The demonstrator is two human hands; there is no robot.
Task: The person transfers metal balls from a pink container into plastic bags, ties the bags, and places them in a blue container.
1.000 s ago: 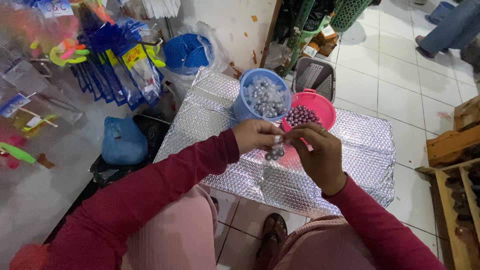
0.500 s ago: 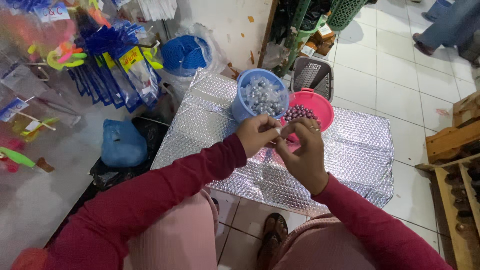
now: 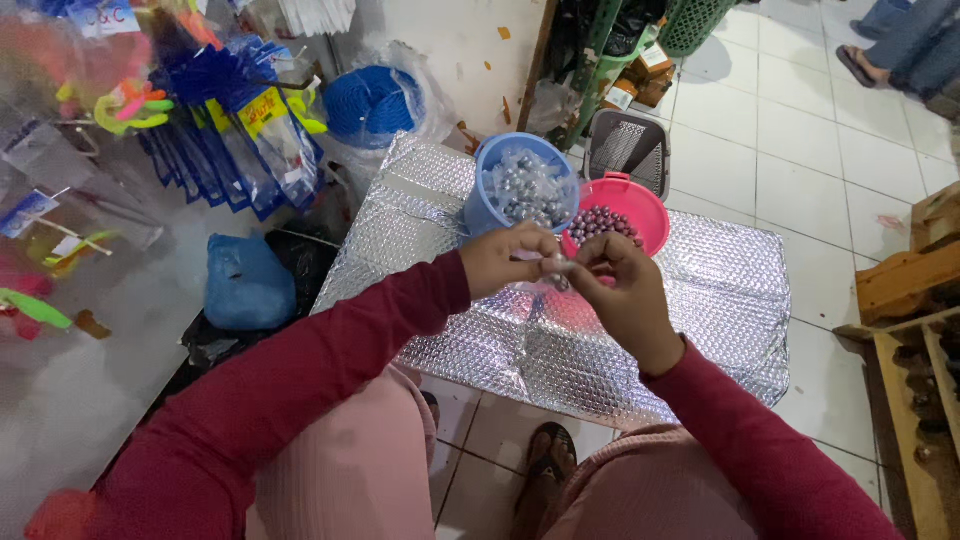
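My left hand and my right hand meet above a silver bubble-foil sheet, both pinching a small clear plastic bag with a few small balls in it. Just beyond the hands stands a blue bucket filled with small clear packets of grey balls. Touching it on the right is a pink bowl holding loose dark purple balls. Both arms wear dark red sleeves.
Blue packaged goods and bright toys hang at the left. A coil of blue rope in plastic lies behind the foil, a dark basket beyond the bowls. Wooden crates stand at the right. Another person's feet show at top right.
Both hands have risen slightly and drawn together, fingertips now closed on the small bag just in front of the bucket and bowl.
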